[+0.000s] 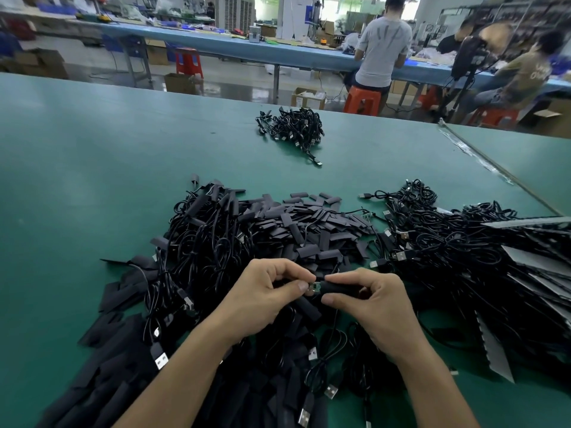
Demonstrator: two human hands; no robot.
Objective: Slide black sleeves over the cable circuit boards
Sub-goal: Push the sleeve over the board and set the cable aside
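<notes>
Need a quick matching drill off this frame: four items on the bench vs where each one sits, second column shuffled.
Things:
1. small cable bundle
2. heap of loose sleeves
3. circuit board
4. single sleeve

Places:
a. pinched in the right hand
b. alone on the far part of the table
c. pinched by the left hand, green end showing
d. mid-table, just beyond both hands

Pairs: 1-b, 2-d, 3-c, 4-a
</notes>
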